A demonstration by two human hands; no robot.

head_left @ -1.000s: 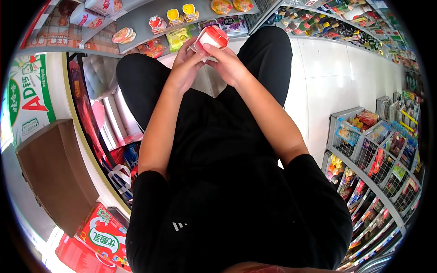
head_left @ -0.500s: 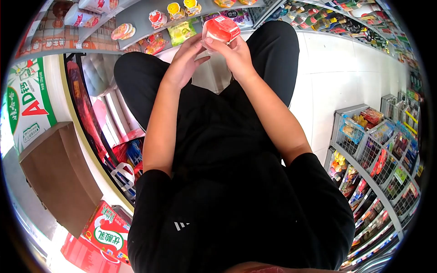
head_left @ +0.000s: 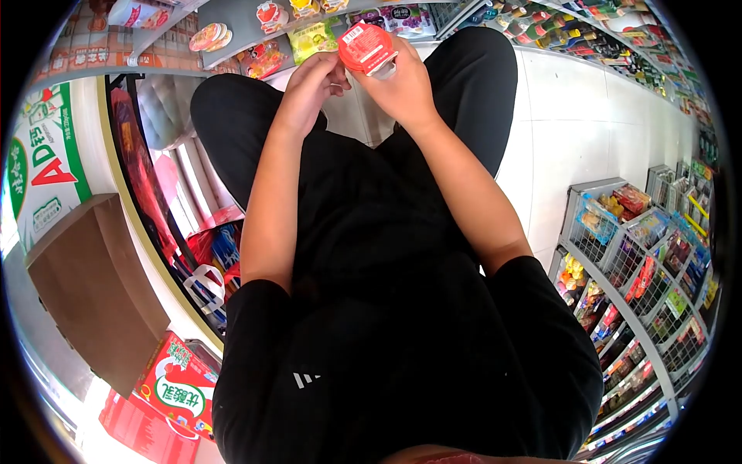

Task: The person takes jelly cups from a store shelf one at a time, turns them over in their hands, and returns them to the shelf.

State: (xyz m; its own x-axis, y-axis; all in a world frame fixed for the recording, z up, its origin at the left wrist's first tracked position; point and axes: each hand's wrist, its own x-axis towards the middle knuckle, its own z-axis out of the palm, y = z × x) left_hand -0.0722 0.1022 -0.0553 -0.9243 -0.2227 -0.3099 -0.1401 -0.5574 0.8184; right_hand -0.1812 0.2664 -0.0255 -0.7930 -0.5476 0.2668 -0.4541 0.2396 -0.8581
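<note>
A red tub with a printed, barcoded label (head_left: 365, 46) is held up over my knees, its labelled face turned toward me. My right hand (head_left: 402, 87) is wrapped round its right and lower side, the thumb beneath the label. A pale part of the tub shows near the right fingers. My left hand (head_left: 311, 87) is at the tub's left edge, fingers loosely bent and apart; whether the fingertips touch it is hard to make out. A green snack bag (head_left: 311, 41) lies on the shelf behind the hands.
A grey shelf (head_left: 239, 31) ahead carries character-shaped packs (head_left: 271, 17) and bags. Bottles (head_left: 541, 35) line the far right shelf. Wire baskets (head_left: 591, 224) of snacks stand right. Left are a brown carton (head_left: 97, 286) and a red drink box (head_left: 179, 383).
The red tub has tilted so its labelled face shows more fully, and has shifted slightly left and down. My left hand has drawn back from under it, fingers bending.
</note>
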